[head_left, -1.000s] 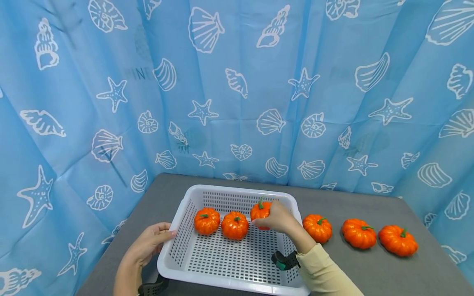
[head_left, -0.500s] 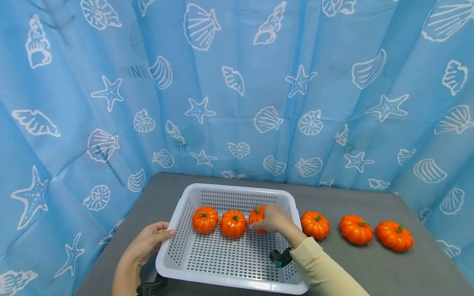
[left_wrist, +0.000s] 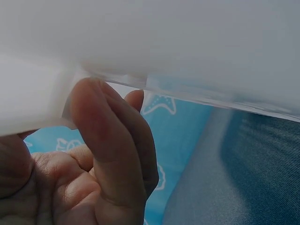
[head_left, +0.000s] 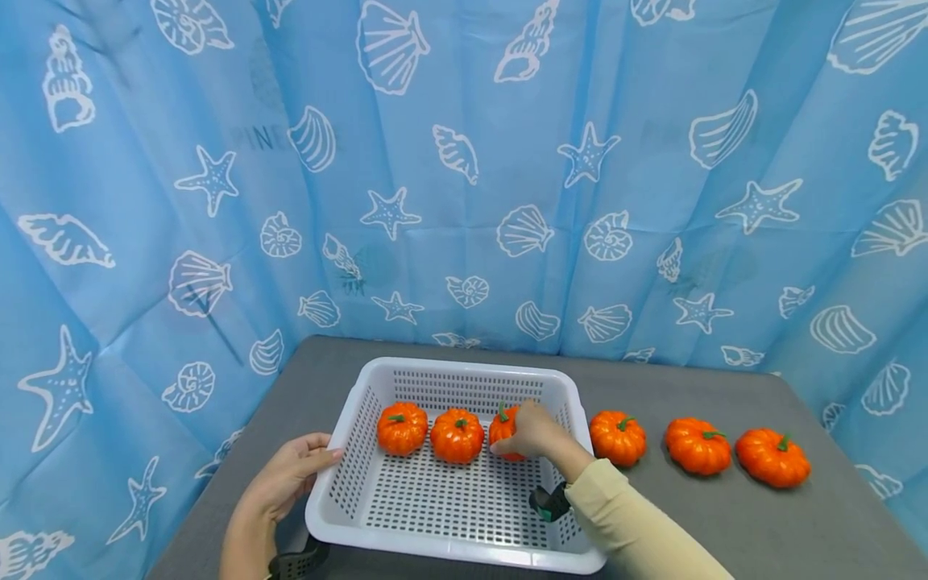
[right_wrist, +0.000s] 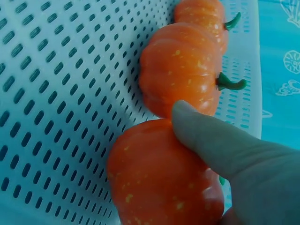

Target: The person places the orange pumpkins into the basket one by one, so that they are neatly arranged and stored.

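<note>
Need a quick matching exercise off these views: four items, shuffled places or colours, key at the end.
1. Left hand
2. Right hand
3. Basket
4. Curtain

A. White, with a slotted floor
B. Holding a pumpkin
C. Blue, with white sea shapes
D. At a side rim, holding no pumpkin

Pairs: 1-D, 2-B, 3-A, 4-C

Ribbed orange pumpkins [head_left: 457,437] present smooth, glossy, plastic-looking skin; the white rectangular perforated basket [head_left: 464,550] appears smooth, faintly shiny plastic, the grey worktop [head_left: 754,524] matt, the blue shell-printed curtain [head_left: 464,80] thin cloth.
</note>
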The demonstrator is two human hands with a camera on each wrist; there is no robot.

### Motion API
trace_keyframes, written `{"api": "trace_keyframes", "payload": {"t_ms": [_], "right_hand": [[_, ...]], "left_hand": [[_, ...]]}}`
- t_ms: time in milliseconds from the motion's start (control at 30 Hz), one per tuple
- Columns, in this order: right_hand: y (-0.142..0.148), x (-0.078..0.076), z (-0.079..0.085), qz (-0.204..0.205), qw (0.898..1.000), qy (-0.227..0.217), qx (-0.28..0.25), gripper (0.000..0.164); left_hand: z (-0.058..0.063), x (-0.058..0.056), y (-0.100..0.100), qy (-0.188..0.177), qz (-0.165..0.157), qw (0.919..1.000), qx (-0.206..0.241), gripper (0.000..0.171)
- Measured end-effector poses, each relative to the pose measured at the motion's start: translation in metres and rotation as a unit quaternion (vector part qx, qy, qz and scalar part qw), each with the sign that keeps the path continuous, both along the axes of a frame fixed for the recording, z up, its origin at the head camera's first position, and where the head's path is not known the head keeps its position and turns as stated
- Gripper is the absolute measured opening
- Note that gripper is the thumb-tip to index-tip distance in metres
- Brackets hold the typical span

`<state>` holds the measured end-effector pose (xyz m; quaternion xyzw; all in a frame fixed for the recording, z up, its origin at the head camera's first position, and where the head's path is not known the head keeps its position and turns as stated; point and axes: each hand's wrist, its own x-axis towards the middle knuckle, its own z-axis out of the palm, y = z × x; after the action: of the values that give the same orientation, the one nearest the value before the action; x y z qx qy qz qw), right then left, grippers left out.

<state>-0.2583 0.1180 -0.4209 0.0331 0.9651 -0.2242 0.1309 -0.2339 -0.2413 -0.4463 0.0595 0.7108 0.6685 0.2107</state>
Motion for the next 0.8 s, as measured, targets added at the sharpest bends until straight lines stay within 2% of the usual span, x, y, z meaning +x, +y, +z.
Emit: {"api": "trace_keyframes", "payload": {"t_ms": [233, 533, 800], "right_hand": [[-0.0005, -0.003, -0.0024, -0.009, 1.0, -0.006, 0.003, 0.09], [0.0, -0.0049, -0.0052, -0.031, 0.999, -0.012, -0.023, 0.09], [0.0005, -0.0058, -0.0077, -0.048, 0.998, -0.021, -0.03, 0.097]], "left_hand": [[0.0007, 0.0005, 0.0004, 0.005, 0.006, 1.0, -0.006, 0.051], [0.0013, 0.0022, 0.0009, 0.006, 0.01, 0.9998, -0.016, 0.051], [0.0021, 0.0018, 0.0016, 0.0, 0.014, 0.9998, -0.016, 0.052]]}}
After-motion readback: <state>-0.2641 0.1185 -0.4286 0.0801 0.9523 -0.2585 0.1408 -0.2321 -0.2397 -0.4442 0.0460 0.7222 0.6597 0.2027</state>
